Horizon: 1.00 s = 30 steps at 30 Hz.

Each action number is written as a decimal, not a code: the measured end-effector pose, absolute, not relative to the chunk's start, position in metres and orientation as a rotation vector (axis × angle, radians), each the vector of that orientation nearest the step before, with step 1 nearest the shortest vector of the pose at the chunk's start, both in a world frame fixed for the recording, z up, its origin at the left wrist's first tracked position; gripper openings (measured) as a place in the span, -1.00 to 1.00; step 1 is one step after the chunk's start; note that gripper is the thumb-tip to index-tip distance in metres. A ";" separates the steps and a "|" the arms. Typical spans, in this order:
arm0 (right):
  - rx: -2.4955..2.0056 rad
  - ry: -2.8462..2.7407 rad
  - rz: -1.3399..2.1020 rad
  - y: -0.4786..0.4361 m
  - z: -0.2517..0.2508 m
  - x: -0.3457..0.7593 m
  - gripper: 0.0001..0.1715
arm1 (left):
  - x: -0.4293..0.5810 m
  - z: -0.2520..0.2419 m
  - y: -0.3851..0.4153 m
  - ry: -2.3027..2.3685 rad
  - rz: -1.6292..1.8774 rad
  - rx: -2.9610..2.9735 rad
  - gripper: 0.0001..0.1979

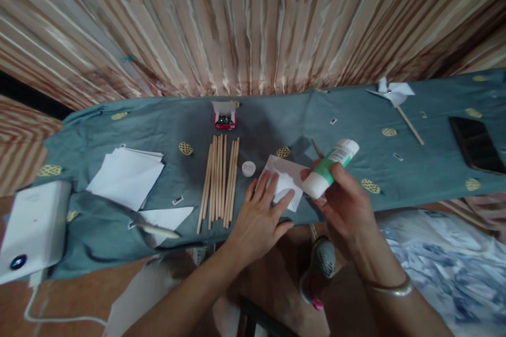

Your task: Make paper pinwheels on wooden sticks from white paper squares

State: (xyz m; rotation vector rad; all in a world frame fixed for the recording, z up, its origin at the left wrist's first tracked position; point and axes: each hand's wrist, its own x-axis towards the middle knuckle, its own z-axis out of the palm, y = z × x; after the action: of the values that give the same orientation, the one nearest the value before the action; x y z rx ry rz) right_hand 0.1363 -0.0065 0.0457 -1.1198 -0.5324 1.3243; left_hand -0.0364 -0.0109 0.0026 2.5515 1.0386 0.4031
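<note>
My right hand [344, 202] is closed around a green and white glue stick [334, 164], which is held tilted above the table's front part. Its white round cap [249, 169] appears to lie on the cloth beside the wooden sticks. Under the spread fingers of my left hand [263, 210] is a white sheet of paper [276, 168], pressed against the table; part of it is hidden by the fingers. Just behind the glue stick, the tip of a thin pointed tool [317, 148] shows, its rest covered by my right hand.
Several wooden sticks [216, 184] lie near a small red box [225, 118] of metal pieces. White papers [126, 176], a pen [156, 230] and a white device [35, 226] are left. A paper pinwheel [395, 96] and a phone [476, 145] lie right on the cloth [356, 116].
</note>
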 end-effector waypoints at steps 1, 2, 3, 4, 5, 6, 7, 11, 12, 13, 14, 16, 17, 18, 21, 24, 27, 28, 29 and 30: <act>-1.121 -0.546 1.342 -0.006 0.046 0.134 -0.62 | -0.036 0.002 -0.010 1.040 0.397 2.551 -0.38; -1.122 -0.554 1.360 -0.004 0.046 0.133 -0.62 | -0.036 0.002 -0.010 1.041 0.395 2.550 -0.40; -1.127 -0.558 1.380 -0.003 0.046 0.133 -0.63 | -0.036 0.001 -0.009 1.044 0.397 2.548 -0.41; -1.135 -0.558 1.398 -0.002 0.046 0.133 -0.63 | -0.036 0.001 -0.009 1.046 0.400 2.545 -0.42; -1.147 -0.558 1.416 -0.001 0.046 0.133 -0.63 | -0.036 0.001 -0.009 1.046 0.404 2.543 -0.43; -1.159 -0.558 1.432 0.000 0.046 0.135 -0.62 | -0.036 0.001 -0.009 1.045 0.407 2.540 -0.44; -1.169 -0.561 1.448 0.001 0.045 0.136 -0.61 | -0.037 0.001 -0.009 1.044 0.407 2.536 -0.44; -1.187 -0.592 1.497 0.004 0.041 0.140 -0.68 | -0.037 0.002 -0.010 1.043 0.397 2.524 -0.46; -1.192 -0.590 1.506 0.005 0.039 0.140 -0.71 | -0.037 0.002 -0.010 1.042 0.398 2.523 -0.46; -1.198 -0.581 1.512 0.005 0.037 0.141 -0.73 | -0.037 0.002 -0.010 1.042 0.399 2.521 -0.46; -1.206 -0.570 1.517 0.005 0.035 0.141 -0.74 | -0.037 0.002 -0.010 1.041 0.404 2.520 -0.46; -1.233 -0.557 1.508 0.006 0.030 0.141 -0.75 | -0.036 0.002 -0.009 1.037 0.414 2.517 -0.47; -1.253 -0.569 1.490 0.005 0.028 0.141 -0.76 | -0.036 0.001 -0.009 1.035 0.418 2.514 -0.47; -1.277 -0.600 1.462 0.005 0.025 0.141 -0.76 | -0.036 0.001 -0.009 1.034 0.422 2.511 -0.48; -1.375 -0.769 1.285 0.004 0.020 0.141 -0.77 | -0.036 0.002 -0.009 1.035 0.423 2.500 -0.47; -1.485 -0.940 1.073 0.003 0.019 0.140 -0.74 | -0.036 0.002 -0.010 1.037 0.424 2.494 -0.45; -1.567 -1.128 0.919 0.003 0.021 0.139 -0.73 | -0.035 0.001 -0.010 1.034 0.428 2.479 -0.45; -1.590 -1.202 0.860 0.003 0.021 0.139 -0.73 | -0.035 0.001 -0.010 1.032 0.430 2.475 -0.46; -1.617 -1.277 0.796 0.004 0.022 0.139 -0.72 | -0.035 0.001 -0.009 1.031 0.432 2.472 -0.46; -1.648 -1.349 0.734 0.004 0.022 0.139 -0.71 | -0.035 0.001 -0.009 1.032 0.434 2.470 -0.47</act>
State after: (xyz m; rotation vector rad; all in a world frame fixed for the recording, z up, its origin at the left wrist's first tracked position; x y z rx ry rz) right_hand 0.1388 0.0039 0.0219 -1.6480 -1.3492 0.7343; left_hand -0.0348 -0.0095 0.0011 2.4700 1.0322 0.4344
